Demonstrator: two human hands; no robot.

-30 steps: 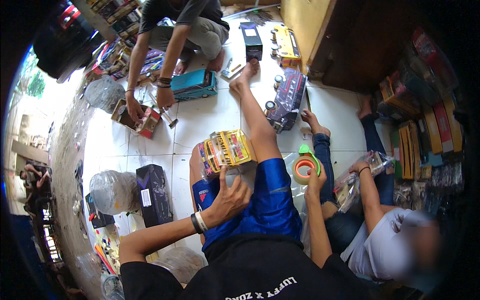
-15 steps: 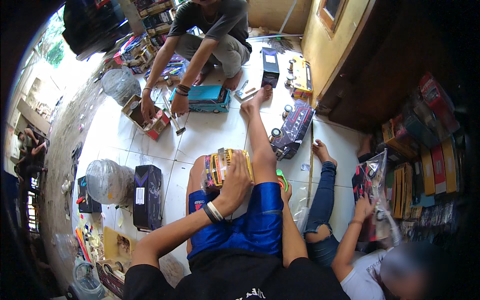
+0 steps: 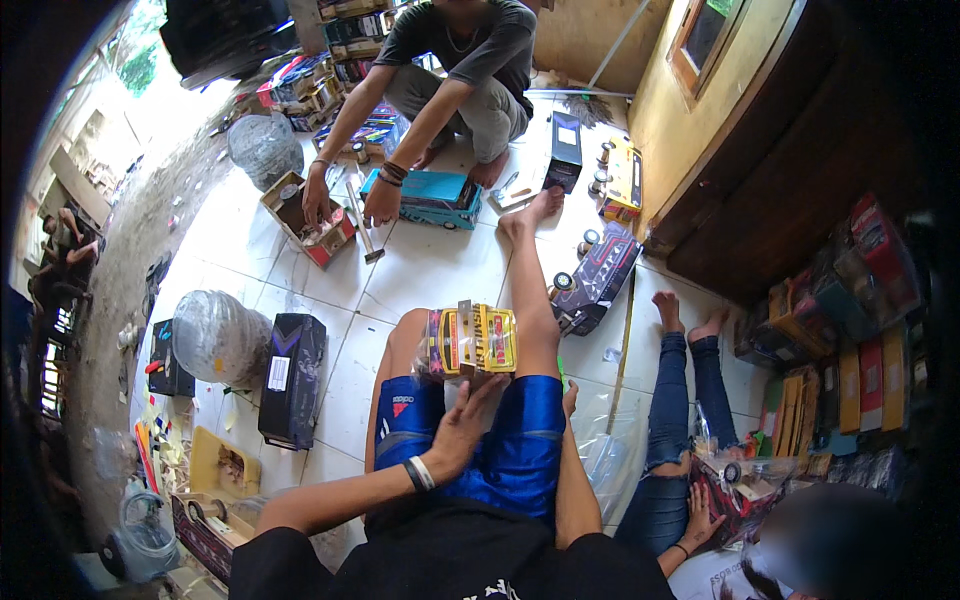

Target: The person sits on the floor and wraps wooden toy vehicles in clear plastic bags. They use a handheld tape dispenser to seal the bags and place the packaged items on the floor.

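Note:
A yellow toy bus (image 3: 472,340) in clear plastic wrap lies across my thighs. My left hand (image 3: 460,430) is open, its stretched fingers touching the near edge of the bus. Beside my right thigh, my right hand (image 3: 568,396) is closed and partly hidden by the leg. A green sliver (image 3: 561,370) shows at its fingertips; the earlier picture shows more of this thing, which looks like a green tape dispenser.
Ahead, a crouching person (image 3: 455,70) reaches into an open wooden box (image 3: 285,205) near a hammer (image 3: 370,240) and a blue toy bus (image 3: 425,200). Dark toy buses (image 3: 600,275) stand around. At right, another person's hand (image 3: 700,520) rests on a wrapped toy. Clear plastic (image 3: 610,450) lies nearby.
My left hand has slid back from the bus's top to its near edge. The green thing has sunk behind my thigh. The person at right has lowered the wrapped toy onto the lap.

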